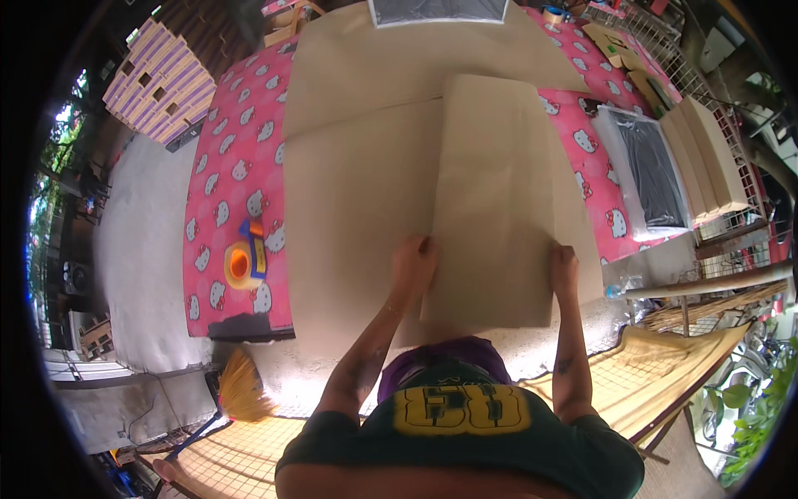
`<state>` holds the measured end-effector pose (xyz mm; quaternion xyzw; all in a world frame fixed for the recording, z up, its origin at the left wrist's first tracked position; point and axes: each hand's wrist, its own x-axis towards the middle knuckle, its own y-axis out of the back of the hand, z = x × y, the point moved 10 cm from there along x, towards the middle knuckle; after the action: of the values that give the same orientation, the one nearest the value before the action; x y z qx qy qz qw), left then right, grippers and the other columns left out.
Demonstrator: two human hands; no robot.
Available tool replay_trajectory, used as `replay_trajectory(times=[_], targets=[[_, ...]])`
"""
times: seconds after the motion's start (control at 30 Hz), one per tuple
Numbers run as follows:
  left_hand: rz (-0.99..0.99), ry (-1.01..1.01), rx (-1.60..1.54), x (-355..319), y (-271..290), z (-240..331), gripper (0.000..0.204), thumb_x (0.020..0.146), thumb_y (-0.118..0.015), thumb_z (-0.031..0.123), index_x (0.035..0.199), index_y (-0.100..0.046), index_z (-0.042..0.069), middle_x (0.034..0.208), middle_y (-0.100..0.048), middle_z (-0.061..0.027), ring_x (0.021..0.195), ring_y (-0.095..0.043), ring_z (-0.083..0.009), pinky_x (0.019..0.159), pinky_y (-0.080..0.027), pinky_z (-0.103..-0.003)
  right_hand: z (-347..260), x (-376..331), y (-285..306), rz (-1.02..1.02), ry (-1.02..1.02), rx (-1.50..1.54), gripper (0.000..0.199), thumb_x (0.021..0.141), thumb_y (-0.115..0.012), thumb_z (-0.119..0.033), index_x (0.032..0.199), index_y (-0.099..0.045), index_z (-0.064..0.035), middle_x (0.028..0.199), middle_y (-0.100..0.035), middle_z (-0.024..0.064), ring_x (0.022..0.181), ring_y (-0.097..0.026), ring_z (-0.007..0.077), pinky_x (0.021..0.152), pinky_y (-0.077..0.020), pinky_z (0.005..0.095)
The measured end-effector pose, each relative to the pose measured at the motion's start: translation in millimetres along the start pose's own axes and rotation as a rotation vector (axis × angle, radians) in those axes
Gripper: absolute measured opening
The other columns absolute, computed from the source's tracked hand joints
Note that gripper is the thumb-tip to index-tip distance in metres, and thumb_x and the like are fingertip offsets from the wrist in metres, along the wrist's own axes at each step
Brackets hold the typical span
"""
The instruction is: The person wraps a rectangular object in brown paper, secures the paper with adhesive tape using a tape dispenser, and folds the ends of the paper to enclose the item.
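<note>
A long folded brown cardboard piece (496,191) lies in front of me on top of a larger flat cardboard sheet (357,183). My left hand (414,259) is closed on its left edge, near the end closest to my body. On the opposite edge my right hand (564,262) grips it at about the same height, fingers curled in. The fingertips under the cardboard are hidden. Beyond it, another wide cardboard sheet (357,66) stretches toward the far side of the table.
A tape dispenser (246,259) stands at left on the pink patterned tablecloth (229,166). Clear-wrapped dark panels lie at the right (644,170) and far end (440,10), with cardboard boxes (706,158) at right. Stacked cartons (162,83), a broom (243,387) and a bamboo bench (657,358) surround the table.
</note>
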<state>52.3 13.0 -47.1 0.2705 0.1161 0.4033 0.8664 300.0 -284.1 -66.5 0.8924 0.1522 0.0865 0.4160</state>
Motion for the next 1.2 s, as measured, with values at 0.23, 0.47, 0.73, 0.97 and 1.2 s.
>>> replay_trajectory(times=[0.23,0.47,0.73,0.97,1.2], targets=[[0.083,-0.023,0.274,116,-23,44,0.024,0.096,-0.055,0.021,0.096,-0.066,0.000,0.095,-0.066,-0.0221,0.088,-0.065,-0.0404,0.076,-0.051,-0.047,-44,110,-20,0.010,0.104,0.053,0.041,0.101,-0.047,-0.032,0.104,-0.066,0.0047,0.103,-0.065,0.0270,0.099,-0.062,0.0452,0.086,-0.0486,0.0497],[0.088,-0.022,0.430,299,-65,67,0.024,0.096,-0.054,0.020,0.097,-0.068,0.000,0.090,-0.069,-0.0183,0.087,-0.067,-0.0357,0.078,-0.053,-0.047,-71,279,-60,-0.039,0.034,-0.031,0.047,0.099,-0.044,-0.041,0.110,-0.068,-0.0021,0.109,-0.066,0.0280,0.105,-0.062,0.0456,0.088,-0.0493,0.0537],[0.040,-0.015,0.548,307,-67,77,0.023,0.096,-0.051,0.013,0.096,-0.070,-0.001,0.096,-0.069,-0.0186,0.089,-0.068,-0.0356,0.080,-0.055,-0.044,-61,286,-66,-0.013,0.017,0.025,0.050,0.099,-0.042,-0.043,0.114,-0.066,-0.0013,0.108,-0.065,0.0301,0.106,-0.059,0.0500,0.091,-0.0467,0.0554],[-0.025,-0.137,0.569,161,-45,56,0.022,0.095,-0.051,0.015,0.093,-0.068,0.001,0.097,-0.068,-0.0200,0.090,-0.068,-0.0363,0.077,-0.056,-0.046,-44,171,-45,-0.048,0.003,-0.114,0.054,0.101,-0.038,-0.048,0.129,-0.060,-0.0070,0.118,-0.064,0.0253,0.110,-0.060,0.0461,0.094,-0.0466,0.0545],[-0.120,-0.107,0.502,9,-14,33,0.024,0.098,-0.049,0.021,0.097,-0.064,0.002,0.096,-0.066,-0.0201,0.087,-0.066,-0.0396,0.074,-0.055,-0.049,-10,18,-6,0.039,0.083,-0.005,0.042,0.103,-0.043,-0.034,0.130,-0.058,-0.0054,0.120,-0.063,0.0252,0.110,-0.059,0.0451,0.093,-0.0473,0.0509]])
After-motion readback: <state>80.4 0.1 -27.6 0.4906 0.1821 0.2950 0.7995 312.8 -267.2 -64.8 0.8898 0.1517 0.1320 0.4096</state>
